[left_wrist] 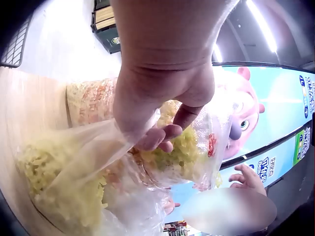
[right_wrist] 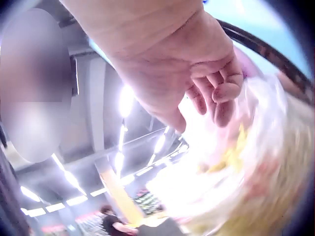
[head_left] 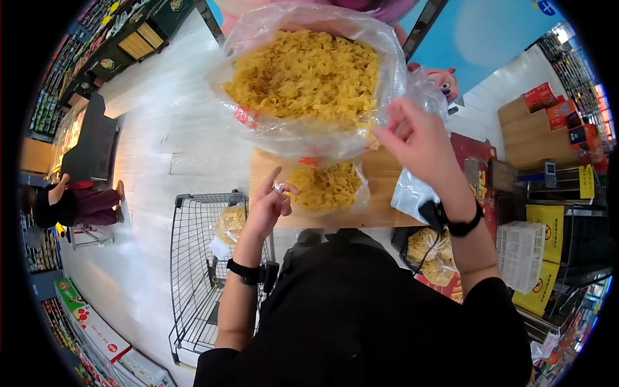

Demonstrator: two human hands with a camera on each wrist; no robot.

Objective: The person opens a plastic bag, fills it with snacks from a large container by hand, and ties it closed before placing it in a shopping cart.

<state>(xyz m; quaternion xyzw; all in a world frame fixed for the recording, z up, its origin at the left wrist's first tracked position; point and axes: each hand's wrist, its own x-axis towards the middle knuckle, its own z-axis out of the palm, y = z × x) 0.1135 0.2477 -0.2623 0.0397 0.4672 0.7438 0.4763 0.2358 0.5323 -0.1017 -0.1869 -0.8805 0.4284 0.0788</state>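
Small bag (head_left: 364,195) lies on the table (head_left: 389,169), yellow flakes (head_left: 330,184) inside, on the near side of the big bag (head_left: 277,134). Big bag is open, also filled with flakes. Left hand (head_left: 267,208): film of the small bag pinched between thumb and bent fingers, index finger raised. Right hand (head_left: 418,138): fingers apart, loosely bent, holding nothing, beside the big bag's right rim. Cart (head_left: 188,248) stands left of the table.
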